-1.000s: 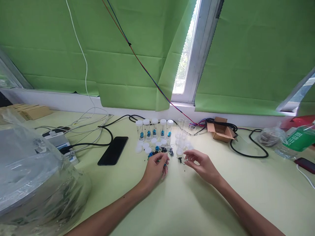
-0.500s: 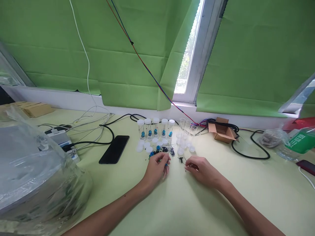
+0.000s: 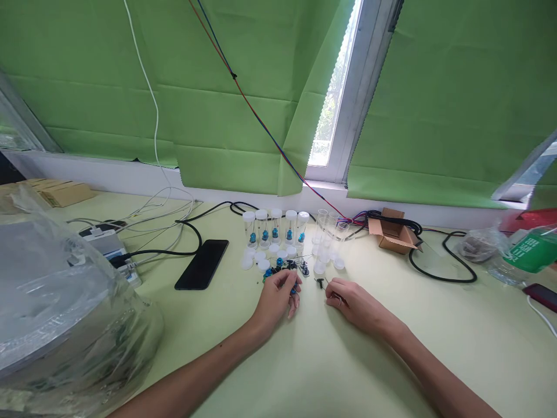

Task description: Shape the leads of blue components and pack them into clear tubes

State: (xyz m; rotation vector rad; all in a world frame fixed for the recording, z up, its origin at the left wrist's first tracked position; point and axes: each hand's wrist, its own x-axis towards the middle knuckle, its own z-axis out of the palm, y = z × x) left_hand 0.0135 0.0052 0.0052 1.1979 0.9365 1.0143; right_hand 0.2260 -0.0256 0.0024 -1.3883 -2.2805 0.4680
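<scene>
My left hand (image 3: 278, 295) is closed in a pinch on a small blue part (image 3: 293, 291), mostly hidden by the fingers. Just beyond its knuckles lies a loose pile of small blue and black parts (image 3: 292, 265) with thin metal pins. To the right, my right hand (image 3: 350, 299) has its fingertips drawn together low over the table; whatever is between them is too small to make out. Beside those fingertips a small black part (image 3: 321, 283) lies on the table. Capped clear tubes (image 3: 275, 226), several with a blue part inside, stand in a row behind the pile.
White caps (image 3: 247, 263) lie in front of the row, and uncapped clear tubes (image 3: 322, 225) stand to its right. A black phone (image 3: 202, 265) is at left, near a plastic-wrapped bulky object (image 3: 78, 325). A small cardboard box (image 3: 394, 232) and black cable lie at back right.
My right hand has shifted slightly left and its fingers have drawn closer together near the small black part. My left hand keeps its pinch almost in the same spot.
</scene>
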